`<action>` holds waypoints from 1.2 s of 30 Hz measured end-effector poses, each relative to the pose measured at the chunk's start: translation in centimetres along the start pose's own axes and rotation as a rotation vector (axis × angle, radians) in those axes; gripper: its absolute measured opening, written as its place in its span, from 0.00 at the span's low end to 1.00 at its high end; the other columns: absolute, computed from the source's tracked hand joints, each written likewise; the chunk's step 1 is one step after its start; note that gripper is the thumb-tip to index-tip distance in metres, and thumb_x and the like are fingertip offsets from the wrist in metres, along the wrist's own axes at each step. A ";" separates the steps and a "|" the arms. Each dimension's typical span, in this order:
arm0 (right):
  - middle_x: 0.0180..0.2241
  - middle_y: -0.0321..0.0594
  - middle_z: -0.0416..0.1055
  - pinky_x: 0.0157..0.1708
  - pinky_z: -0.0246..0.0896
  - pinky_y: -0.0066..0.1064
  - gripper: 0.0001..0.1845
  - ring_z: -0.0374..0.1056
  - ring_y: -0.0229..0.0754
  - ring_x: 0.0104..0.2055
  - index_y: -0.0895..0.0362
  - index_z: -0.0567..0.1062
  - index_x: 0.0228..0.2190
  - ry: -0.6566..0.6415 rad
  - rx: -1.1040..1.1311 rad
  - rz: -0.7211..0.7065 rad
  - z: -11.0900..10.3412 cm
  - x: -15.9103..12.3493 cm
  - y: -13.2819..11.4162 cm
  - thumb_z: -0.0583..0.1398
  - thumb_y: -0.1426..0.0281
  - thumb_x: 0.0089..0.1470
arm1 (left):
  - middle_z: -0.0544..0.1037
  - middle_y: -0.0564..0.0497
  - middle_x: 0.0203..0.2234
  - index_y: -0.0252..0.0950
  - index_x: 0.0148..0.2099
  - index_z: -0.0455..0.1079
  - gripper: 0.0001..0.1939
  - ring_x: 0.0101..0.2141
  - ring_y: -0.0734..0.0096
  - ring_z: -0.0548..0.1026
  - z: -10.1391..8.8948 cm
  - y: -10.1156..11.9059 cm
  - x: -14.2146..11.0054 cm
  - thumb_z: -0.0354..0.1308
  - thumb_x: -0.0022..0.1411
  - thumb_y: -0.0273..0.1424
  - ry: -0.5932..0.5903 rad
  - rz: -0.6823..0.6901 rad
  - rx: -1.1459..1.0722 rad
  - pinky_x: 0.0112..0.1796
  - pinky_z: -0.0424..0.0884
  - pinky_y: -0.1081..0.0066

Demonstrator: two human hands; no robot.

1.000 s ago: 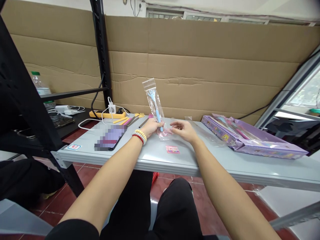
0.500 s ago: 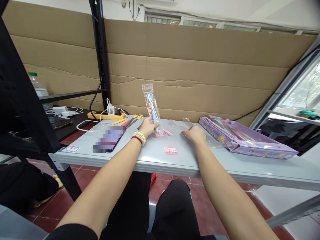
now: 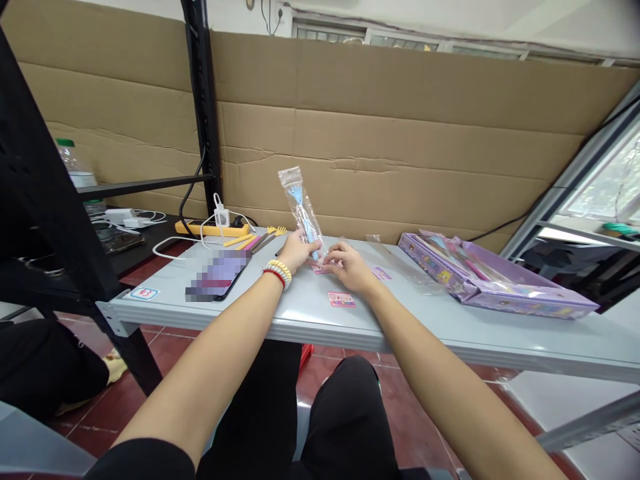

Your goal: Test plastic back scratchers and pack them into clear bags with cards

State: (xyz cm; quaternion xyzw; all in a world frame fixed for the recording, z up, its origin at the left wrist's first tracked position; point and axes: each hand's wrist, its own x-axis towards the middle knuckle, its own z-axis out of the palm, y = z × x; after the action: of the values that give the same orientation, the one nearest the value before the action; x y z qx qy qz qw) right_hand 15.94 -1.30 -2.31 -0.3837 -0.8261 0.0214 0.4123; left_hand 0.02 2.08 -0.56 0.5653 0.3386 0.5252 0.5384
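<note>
My left hand (image 3: 299,252) is closed around the lower part of a light-blue fork (image 3: 311,230) inside a clear plastic bag (image 3: 291,177). The bag stands up from the hand, leaning left, with its flap at the top. Close by on the right, my right hand (image 3: 347,265) has its fingers curled together at the bag's lower end; what they pinch is hidden. Below it lies a small pink printed card (image 3: 342,299). Another small card (image 3: 381,273) rests right of the right hand, and more pink print shows partly under the fingers.
At left lie a phone (image 3: 218,275) with a blurred screen, several yellow-tipped forks (image 3: 260,241) and a yellow power strip (image 3: 213,230) with white cables. A purple box (image 3: 530,301) of bagged items stands at right. Clear plastic (image 3: 420,281) lies before it. Cardboard (image 3: 400,133) backs the table.
My right hand has moved left, from beside the clear plastic to the lower end of the bag. A small card now shows where it was. The bag tilts slightly more left.
</note>
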 end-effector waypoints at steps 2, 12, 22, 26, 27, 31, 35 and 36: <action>0.33 0.40 0.66 0.35 0.59 0.31 0.03 0.62 0.38 0.33 0.56 0.76 0.25 0.010 0.000 0.031 -0.1 0.1 0.1 0.62 0.70 0.47 | 0.73 0.54 0.23 0.32 0.43 0.64 0.15 0.22 0.76 0.72 0.2 -0.2 -0.1 0.61 0.52 0.23 -0.100 0.037 0.092 0.24 0.71 0.74; 0.19 0.36 0.69 0.25 0.52 0.28 0.09 0.59 0.35 0.22 0.60 0.75 0.21 -0.054 0.013 0.425 -0.7 0.4 -0.9 0.62 0.66 0.43 | 0.68 0.54 0.18 0.32 0.35 0.65 0.14 0.20 0.76 0.70 0.5 -0.1 -0.5 0.57 0.59 0.40 -0.321 -0.123 0.157 0.22 0.72 0.73; 0.11 0.25 0.60 0.13 0.40 0.22 0.31 0.50 0.30 0.12 0.53 0.57 0.26 -0.013 0.582 0.667 -0.6 0.3 -0.3 0.71 0.61 0.25 | 0.74 0.47 0.25 0.30 0.32 0.67 0.08 0.27 0.73 0.75 -0.2 -0.1 -0.5 0.64 0.51 0.24 -0.387 -0.370 -0.030 0.29 0.75 0.73; 0.13 0.24 0.60 0.12 0.36 0.21 0.35 0.44 0.28 0.12 0.52 0.56 0.32 -0.009 0.707 0.726 -0.6 0.4 -0.5 0.71 0.58 0.27 | 0.73 0.48 0.24 0.30 0.31 0.67 0.03 0.26 0.74 0.74 0.1 0.2 -0.5 0.58 0.55 0.22 -0.363 -0.381 -0.036 0.27 0.74 0.74; 0.13 0.25 0.60 0.12 0.37 0.22 0.33 0.45 0.29 0.12 0.53 0.57 0.33 -0.003 0.675 0.734 -0.7 0.5 -0.4 0.69 0.57 0.30 | 0.73 0.48 0.24 0.31 0.31 0.67 0.02 0.25 0.74 0.74 0.2 0.3 -0.5 0.57 0.55 0.22 -0.349 -0.380 -0.011 0.26 0.73 0.74; 0.19 0.38 0.67 0.20 0.53 0.26 0.14 0.61 0.36 0.20 0.56 0.66 0.28 0.156 0.072 0.767 -1.9 0.2 1.1 0.62 0.59 0.43 | 0.71 0.51 0.21 0.32 0.31 0.66 0.03 0.20 0.77 0.68 0.0 0.3 -0.2 0.55 0.53 0.21 -0.152 -0.287 0.142 0.21 0.69 0.75; 0.29 0.53 0.72 0.34 0.62 0.37 0.08 0.70 0.51 0.38 0.59 0.72 0.24 0.225 -0.591 0.987 -4.3 -0.9 3.5 0.63 0.69 0.37 | 0.71 0.51 0.22 0.34 0.35 0.66 0.07 0.22 0.74 0.69 -0.6 -0.5 0.6 0.55 0.51 0.22 0.018 -0.142 0.331 0.25 0.68 0.74; 0.29 0.54 0.72 0.35 0.62 0.40 0.09 0.70 0.54 0.38 0.59 0.73 0.24 0.194 -0.647 1.053 -4.8 -1.2 4.1 0.64 0.69 0.34 | 0.72 0.51 0.23 0.34 0.36 0.67 0.09 0.24 0.73 0.70 -0.7 -0.7 0.8 0.55 0.50 0.22 0.050 -0.088 0.413 0.27 0.68 0.74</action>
State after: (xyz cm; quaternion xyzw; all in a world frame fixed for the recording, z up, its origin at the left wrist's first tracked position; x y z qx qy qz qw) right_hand 22.25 -0.57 -1.31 -0.8450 -0.4495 -0.0646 0.2825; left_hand -0.39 3.12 -1.13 0.6353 0.4766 0.4345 0.4247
